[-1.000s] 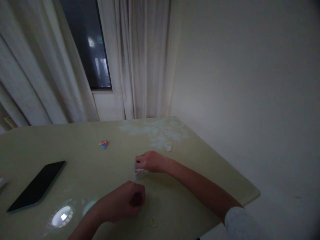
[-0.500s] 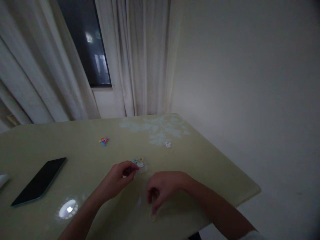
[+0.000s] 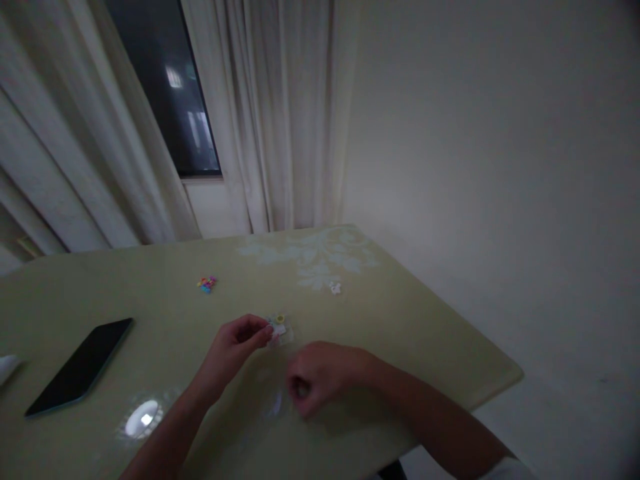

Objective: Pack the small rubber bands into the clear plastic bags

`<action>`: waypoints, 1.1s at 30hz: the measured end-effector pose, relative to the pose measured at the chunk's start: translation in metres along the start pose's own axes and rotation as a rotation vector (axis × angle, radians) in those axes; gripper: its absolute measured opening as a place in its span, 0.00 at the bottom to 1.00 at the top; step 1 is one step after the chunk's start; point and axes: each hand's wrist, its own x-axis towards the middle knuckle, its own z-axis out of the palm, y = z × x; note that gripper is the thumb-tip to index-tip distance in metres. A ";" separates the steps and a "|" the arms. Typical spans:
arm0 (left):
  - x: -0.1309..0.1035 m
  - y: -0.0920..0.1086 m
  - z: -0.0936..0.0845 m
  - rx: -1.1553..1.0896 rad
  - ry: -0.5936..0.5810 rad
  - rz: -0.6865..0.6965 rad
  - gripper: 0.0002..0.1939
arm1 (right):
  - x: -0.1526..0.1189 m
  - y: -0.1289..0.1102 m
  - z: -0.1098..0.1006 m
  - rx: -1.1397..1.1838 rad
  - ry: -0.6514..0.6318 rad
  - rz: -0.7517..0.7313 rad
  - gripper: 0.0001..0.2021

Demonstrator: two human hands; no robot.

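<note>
Bag, small and clear, is pinched by the left hand.

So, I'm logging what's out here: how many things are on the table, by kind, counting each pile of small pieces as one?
Dark tablet-like device: 1
Clear packet, at the left hand: 1
Piles, namely a multicoloured pile and a white pile: 2
White object, cut off at the picture's edge: 1
Total: 5
Whether the right hand holds anything, I can't tell.
</note>
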 end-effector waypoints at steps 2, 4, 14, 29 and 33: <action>-0.003 -0.002 0.005 -0.049 0.002 -0.015 0.19 | 0.001 0.004 -0.010 0.154 0.203 0.006 0.05; -0.008 -0.002 0.014 -0.109 -0.013 -0.039 0.19 | 0.001 0.007 -0.017 0.322 0.437 0.031 0.04; -0.028 0.016 0.044 -0.234 -0.050 -0.008 0.14 | 0.005 0.009 -0.013 0.426 0.741 0.072 0.05; 0.017 -0.005 -0.016 0.321 0.188 0.082 0.17 | 0.017 0.033 -0.011 0.544 0.829 0.211 0.08; 0.033 -0.005 -0.013 0.644 0.018 0.074 0.16 | 0.020 0.041 -0.008 0.537 0.836 0.258 0.06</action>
